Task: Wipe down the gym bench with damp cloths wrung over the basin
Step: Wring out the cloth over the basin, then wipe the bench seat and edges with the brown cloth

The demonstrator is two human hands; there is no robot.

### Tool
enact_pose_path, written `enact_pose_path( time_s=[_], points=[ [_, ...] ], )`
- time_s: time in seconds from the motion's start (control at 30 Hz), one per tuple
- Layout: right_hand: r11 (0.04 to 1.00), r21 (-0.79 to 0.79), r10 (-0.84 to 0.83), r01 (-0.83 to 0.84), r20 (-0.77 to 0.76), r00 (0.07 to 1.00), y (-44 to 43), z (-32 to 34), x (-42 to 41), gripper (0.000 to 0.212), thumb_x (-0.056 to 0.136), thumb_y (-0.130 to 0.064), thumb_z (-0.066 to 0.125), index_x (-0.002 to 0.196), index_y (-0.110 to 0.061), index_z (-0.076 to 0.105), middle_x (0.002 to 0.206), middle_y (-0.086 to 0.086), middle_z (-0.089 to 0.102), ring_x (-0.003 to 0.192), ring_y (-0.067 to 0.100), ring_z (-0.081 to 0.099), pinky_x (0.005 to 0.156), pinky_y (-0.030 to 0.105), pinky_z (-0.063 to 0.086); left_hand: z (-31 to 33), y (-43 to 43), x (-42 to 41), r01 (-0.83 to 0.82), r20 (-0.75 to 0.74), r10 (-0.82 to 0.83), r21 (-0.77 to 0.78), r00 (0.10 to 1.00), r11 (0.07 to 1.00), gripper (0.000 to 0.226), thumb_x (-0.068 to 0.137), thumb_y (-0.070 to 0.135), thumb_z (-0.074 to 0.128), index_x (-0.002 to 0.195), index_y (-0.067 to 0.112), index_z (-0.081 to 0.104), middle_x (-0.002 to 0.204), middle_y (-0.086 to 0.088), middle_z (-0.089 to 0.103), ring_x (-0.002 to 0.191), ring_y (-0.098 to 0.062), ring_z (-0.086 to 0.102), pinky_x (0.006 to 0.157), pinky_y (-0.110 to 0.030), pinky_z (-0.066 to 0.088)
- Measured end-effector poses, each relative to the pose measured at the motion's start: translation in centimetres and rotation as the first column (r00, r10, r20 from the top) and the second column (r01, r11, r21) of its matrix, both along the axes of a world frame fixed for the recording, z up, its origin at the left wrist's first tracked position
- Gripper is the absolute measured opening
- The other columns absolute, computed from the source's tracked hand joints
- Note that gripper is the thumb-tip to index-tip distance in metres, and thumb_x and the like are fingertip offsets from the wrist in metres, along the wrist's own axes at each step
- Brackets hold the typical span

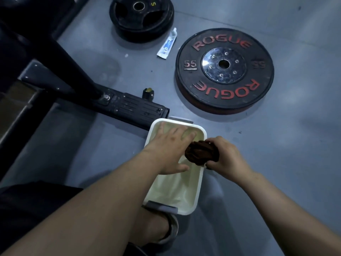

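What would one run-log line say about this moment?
place: basin on floor | left hand: open, spread over it | right hand: grips bunched brown cloth at its right rim

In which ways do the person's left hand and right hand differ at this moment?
The left hand has straight, spread fingers; the right hand has curled fingers. The left hand holds nothing, while the right hand grips a bunched dark cloth. The left hand is above the inside of the white basin; the right hand is at its right rim. Both hands are bare and close to the basin.
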State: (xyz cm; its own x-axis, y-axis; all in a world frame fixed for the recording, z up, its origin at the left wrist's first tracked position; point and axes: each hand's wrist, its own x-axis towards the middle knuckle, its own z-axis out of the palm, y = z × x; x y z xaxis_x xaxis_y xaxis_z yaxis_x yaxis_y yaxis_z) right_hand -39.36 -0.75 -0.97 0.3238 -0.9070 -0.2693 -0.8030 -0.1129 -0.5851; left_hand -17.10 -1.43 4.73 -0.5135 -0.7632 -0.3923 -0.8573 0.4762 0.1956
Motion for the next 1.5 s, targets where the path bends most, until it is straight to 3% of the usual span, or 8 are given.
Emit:
enact_pose_path(
  time_s=[0.3, 0.47, 0.57, 0.73, 0.87, 1.03, 1.23, 1.5],
  points=[
    [0.972, -0.230, 0.069, -0.036, 0.137, 0.988, -1.3, 8.2, 0.7, 0.052, 0.060, -0.025, 0.068, 0.111, -0.028, 0.061, 0.092, -0.012, 0.054, 0.082, 0.008, 0.055, 0.068, 0.022, 0.044, 1.5, -0.4, -0.5, -0.147, -0.164, 0.141, -0.030, 0.976, 0.989, 0.103, 0.069, 0.070, 0.068, 0.150, 0.030, 0.021, 0.155, -0.001, 0.026, 0.143, -0.021, 0.023, 0.118, -0.061, 0.011],
    [0.942, -0.304, 0.191, -0.139, 0.151, 0.970, -2.5, 12.7, 1.4, 0.055, 0.062, -0.021, 0.064, 0.116, -0.026, 0.059, 0.095, -0.008, 0.051, 0.086, 0.009, 0.055, 0.071, 0.024, 0.045, 4.3, -1.1, 0.1, -0.309, -0.465, 0.250, -0.054, 0.849, 0.949, 0.056, 0.071, 0.048, 0.066, 0.119, 0.022, 0.058, 0.137, 0.002, 0.049, 0.129, -0.020, 0.045, 0.114, -0.055, 0.024],
    [0.922, -0.330, 0.246, -0.202, 0.097, 0.964, -3.2, 15.0, 1.7, 0.054, 0.065, -0.024, 0.064, 0.118, -0.028, 0.056, 0.096, -0.013, 0.048, 0.086, 0.006, 0.053, 0.073, 0.023, 0.044, 6.4, -1.6, 1.1, -0.347, -0.515, 0.211, -0.183, 0.831, 0.920, 0.025, 0.073, 0.040, 0.059, 0.090, 0.023, 0.052, 0.101, 0.007, 0.057, 0.102, -0.016, 0.055, 0.104, -0.052, 0.037],
    [0.878, -0.372, 0.314, -0.302, -0.030, 0.949, -4.9, 19.0, 3.3, 0.064, 0.059, -0.035, 0.066, 0.122, -0.034, 0.050, 0.101, -0.023, 0.054, 0.092, 0.007, 0.059, 0.074, 0.026, 0.049, 11.9, -1.9, 4.2, -0.238, -0.243, 0.159, -0.342, 0.957, 0.909, 0.033, 0.079, 0.041, 0.058, 0.083, 0.033, 0.027, 0.076, 0.010, 0.044, 0.084, -0.023, 0.057, 0.099, -0.046, 0.035],
    [0.813, -0.450, 0.386, -0.369, -0.057, 0.921, -5.5, 22.8, 6.9, 0.066, 0.059, -0.045, 0.056, 0.124, -0.042, 0.048, 0.099, -0.028, 0.055, 0.091, 0.001, 0.059, 0.070, 0.020, 0.048, 16.4, -1.1, 8.2, -0.162, -0.006, 0.179, -0.453, 0.984, 0.876, 0.033, 0.079, 0.049, 0.059, 0.097, 0.025, 0.045, 0.093, 0.003, 0.062, 0.093, -0.026, 0.060, 0.094, -0.045, 0.038],
    [0.666, -0.521, 0.581, -0.534, -0.088, 0.809, -6.0, 27.1, 15.1, 0.061, 0.068, -0.040, 0.057, 0.129, -0.047, 0.050, 0.099, -0.017, 0.053, 0.083, 0.009, 0.060, 0.065, 0.034, 0.052, 21.4, 1.5, 16.5, -0.167, 0.115, 0.280, -0.570, 0.953, 0.804, 0.043, 0.075, 0.054, 0.059, 0.104, 0.024, 0.046, 0.094, 0.001, 0.061, 0.091, -0.026, 0.058, 0.091, -0.047, 0.041],
    [0.487, -0.620, 0.722, -0.616, -0.112, 0.683, -6.5, 31.2, 28.5, 0.059, 0.070, -0.045, 0.054, 0.129, -0.046, 0.055, 0.097, -0.015, 0.048, 0.081, 0.006, 0.057, 0.065, 0.027, 0.047, 25.6, 7.9, 27.2, -0.369, 0.082, 0.550, -0.659, 0.831, 0.655, 0.039, 0.076, 0.057, 0.053, 0.096, 0.023, 0.045, 0.084, 0.004, 0.059, 0.081, -0.023, 0.058, 0.084, -0.046, 0.045],
    [0.327, -0.564, 0.825, -0.758, -0.220, 0.520, -5.7, 31.6, 44.6, 0.053, 0.080, -0.043, 0.065, 0.133, -0.042, 0.053, 0.099, -0.011, 0.046, 0.095, 0.013, 0.058, 0.074, 0.026, 0.041, 26.1, 13.1, 37.9, -0.694, 0.128, 0.836, -0.499, 0.534, 0.519, 0.044, 0.085, 0.053, 0.054, 0.113, 0.022, 0.041, 0.115, -0.001, 0.055, 0.110, -0.023, 0.051, 0.099, -0.047, 0.038]
  ],
)
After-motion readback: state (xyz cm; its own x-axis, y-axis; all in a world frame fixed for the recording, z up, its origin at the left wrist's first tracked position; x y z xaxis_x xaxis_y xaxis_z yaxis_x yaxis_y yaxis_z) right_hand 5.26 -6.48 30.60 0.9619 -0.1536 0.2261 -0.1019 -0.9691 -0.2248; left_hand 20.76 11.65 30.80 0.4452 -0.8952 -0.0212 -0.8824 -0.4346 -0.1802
